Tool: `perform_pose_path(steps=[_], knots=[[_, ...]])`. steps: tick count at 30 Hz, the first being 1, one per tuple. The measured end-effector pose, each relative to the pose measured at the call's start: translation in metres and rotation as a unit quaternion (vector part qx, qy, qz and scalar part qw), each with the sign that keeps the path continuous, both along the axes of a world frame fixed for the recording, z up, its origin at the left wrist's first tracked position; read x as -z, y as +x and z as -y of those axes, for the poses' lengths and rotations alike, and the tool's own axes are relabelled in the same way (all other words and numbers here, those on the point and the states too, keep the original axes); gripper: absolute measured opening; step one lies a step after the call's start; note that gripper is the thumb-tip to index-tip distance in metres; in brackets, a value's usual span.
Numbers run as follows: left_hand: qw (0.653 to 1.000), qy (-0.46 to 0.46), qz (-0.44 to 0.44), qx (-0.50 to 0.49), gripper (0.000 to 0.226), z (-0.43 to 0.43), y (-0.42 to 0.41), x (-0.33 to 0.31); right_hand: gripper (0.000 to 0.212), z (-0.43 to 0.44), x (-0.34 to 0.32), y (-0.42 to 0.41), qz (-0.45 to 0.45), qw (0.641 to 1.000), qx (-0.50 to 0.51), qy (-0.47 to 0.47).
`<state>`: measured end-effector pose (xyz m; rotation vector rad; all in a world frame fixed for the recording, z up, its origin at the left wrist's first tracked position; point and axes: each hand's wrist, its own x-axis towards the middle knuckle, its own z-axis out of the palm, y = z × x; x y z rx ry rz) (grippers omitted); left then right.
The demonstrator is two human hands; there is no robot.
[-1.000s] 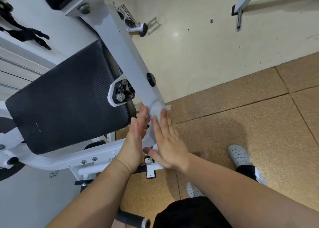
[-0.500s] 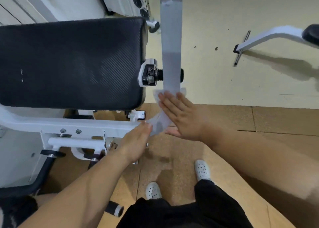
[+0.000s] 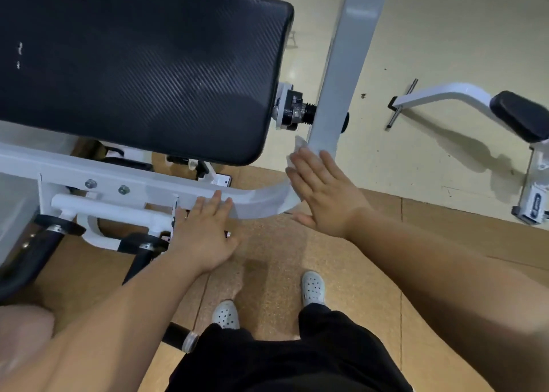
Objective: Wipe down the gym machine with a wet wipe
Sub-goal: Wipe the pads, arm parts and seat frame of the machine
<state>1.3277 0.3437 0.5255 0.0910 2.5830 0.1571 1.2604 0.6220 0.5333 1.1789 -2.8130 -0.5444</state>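
The gym machine has a large black textured pad (image 3: 133, 65) at upper left and a white curved frame bar (image 3: 261, 197) running from lower left up into a grey upright (image 3: 341, 80). My right hand (image 3: 323, 192) lies flat on the bend of that bar, pressing a white wet wipe (image 3: 298, 146) against it; only the wipe's upper edge shows beyond my fingertips. My left hand (image 3: 205, 231) rests flat with fingers spread on the horizontal part of the bar, holding nothing.
A pivot bolt (image 3: 294, 109) joins pad and upright. Black handle tubes (image 3: 38, 252) sit at lower left. Another machine's white arm with black pad (image 3: 463, 100) stands at right. My feet in white clogs (image 3: 312, 286) stand on brown rubber flooring.
My view has drawn closer and swung left. My right hand stays flat on the wipe at the bar's bend, and my left hand has slid left along the horizontal bar, widening the gap between them.
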Motion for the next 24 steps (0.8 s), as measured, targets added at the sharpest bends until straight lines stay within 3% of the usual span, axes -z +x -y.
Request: perform_pose_path(steps=[4, 8, 12, 16, 20, 24], knots=[[0.999, -0.004, 0.019, 0.029, 0.083, 0.016, -0.005, -0.001, 0.098, 0.037, 0.019, 0.023, 0.058, 0.997, -0.011, 0.056], [0.999, 0.018, 0.030, 0.034, 0.085, 0.020, -0.008, -0.002, 0.090, 0.023, -0.014, -0.003, 0.012, 0.997, -0.025, 0.068], [0.997, 0.041, 0.046, 0.049, 0.086, 0.029, -0.009, -0.001, 0.092, 0.008, -0.042, -0.014, -0.025, 0.996, 0.050, 0.069], [0.995, 0.036, 0.062, 0.067, 0.084, 0.033, -0.014, -0.003, 0.101, 0.042, -0.018, 0.012, 0.020, 0.993, 0.106, 0.052], [0.993, 0.028, 0.079, 0.080, 0.081, 0.035, -0.022, -0.005, 0.107, 0.072, 0.012, 0.034, 0.077, 0.991, 0.091, 0.055], [0.993, 0.025, 0.084, 0.081, 0.080, 0.035, -0.022, -0.005, 0.099, 0.044, -0.013, 0.011, 0.061, 0.996, 0.021, 0.063]])
